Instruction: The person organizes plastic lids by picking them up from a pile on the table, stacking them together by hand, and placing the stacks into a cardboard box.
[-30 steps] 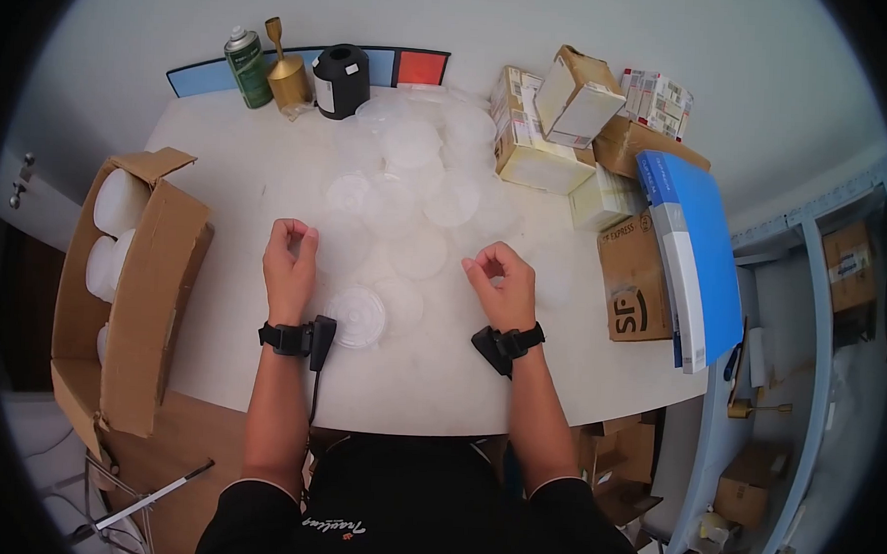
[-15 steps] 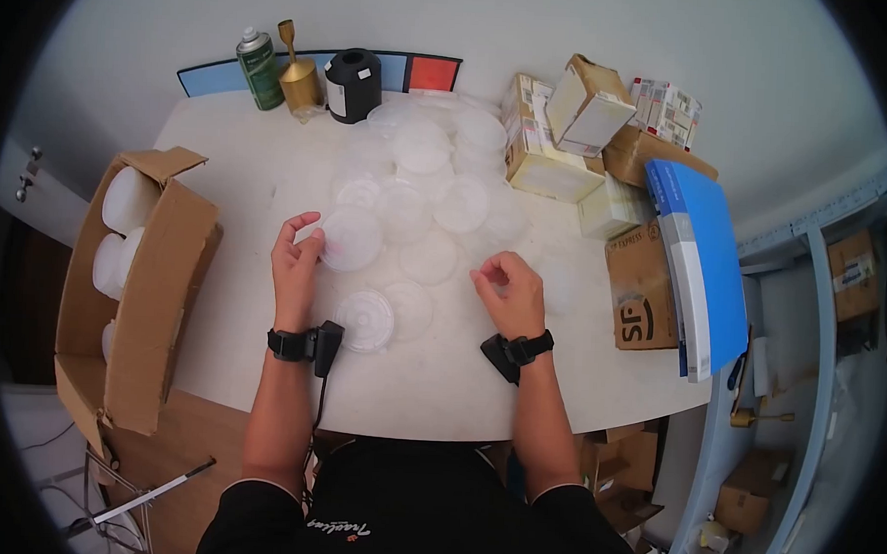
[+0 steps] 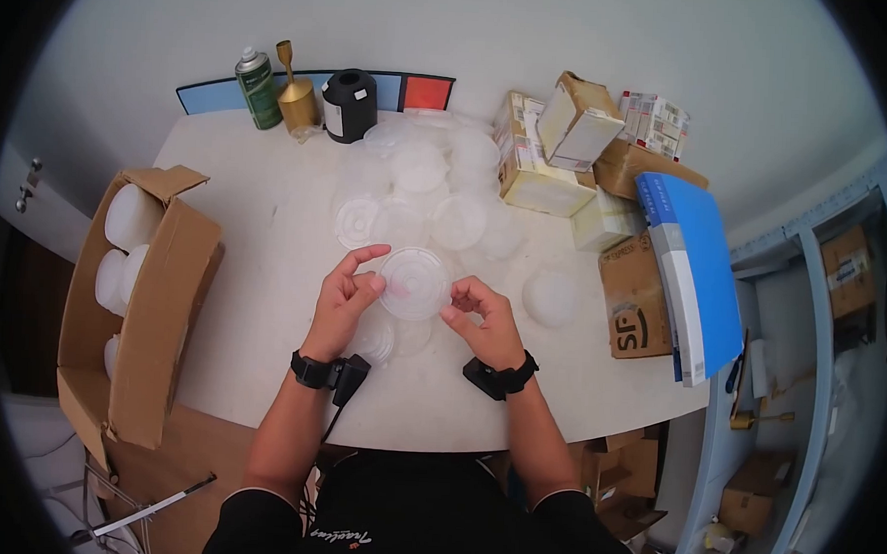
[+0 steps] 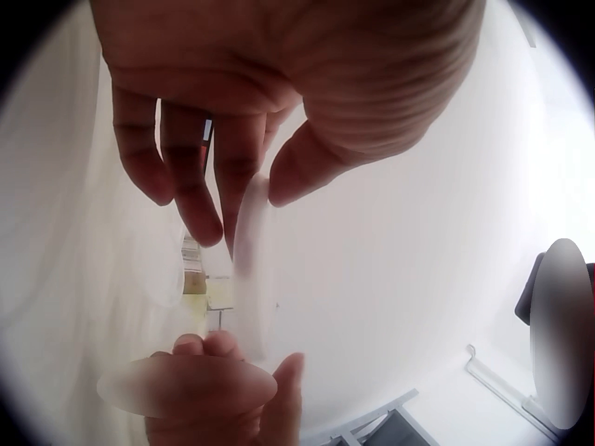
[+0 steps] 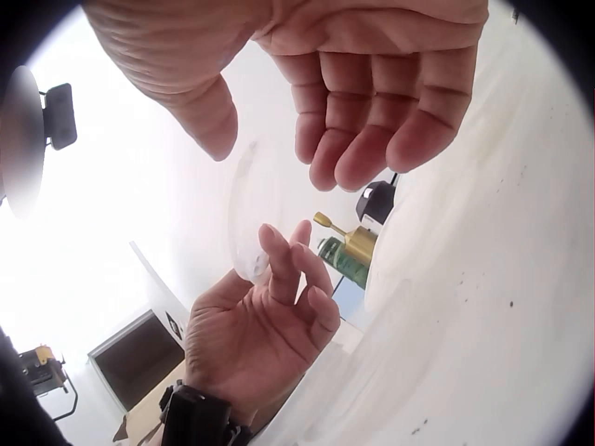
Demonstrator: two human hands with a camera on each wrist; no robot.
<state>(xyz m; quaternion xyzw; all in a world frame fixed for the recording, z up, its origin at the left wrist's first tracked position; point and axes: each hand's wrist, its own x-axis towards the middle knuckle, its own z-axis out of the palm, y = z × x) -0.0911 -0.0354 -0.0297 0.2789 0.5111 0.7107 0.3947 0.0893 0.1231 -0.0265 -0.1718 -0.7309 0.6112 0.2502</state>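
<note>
A round clear plastic lid (image 3: 414, 284) is held up on edge over the table, in front of the body. My left hand (image 3: 341, 307) pinches its left edge between thumb and fingers, as the left wrist view also shows with the lid (image 4: 251, 269) edge-on. At the lid's right edge is my right hand (image 3: 489, 329), its fingers bent and its thumb apart from them. In the right wrist view, the lid (image 5: 246, 209) lies beyond the gap between that thumb and the fingers. Several similar lids (image 3: 459, 221) are spread on the table behind.
An open cardboard box (image 3: 164, 334) with white round tubs (image 3: 132, 217) is at the left. Stacked boxes (image 3: 547, 173) and a blue folder (image 3: 697, 258) stand at the right. A spray can (image 3: 260, 89), a brass holder (image 3: 298, 102) and a black container (image 3: 349, 105) line the back.
My left hand has moved right and nearer the body, bringing the lid between both hands. The right hand has come slightly left and nearer the body, up to the lid's edge.
</note>
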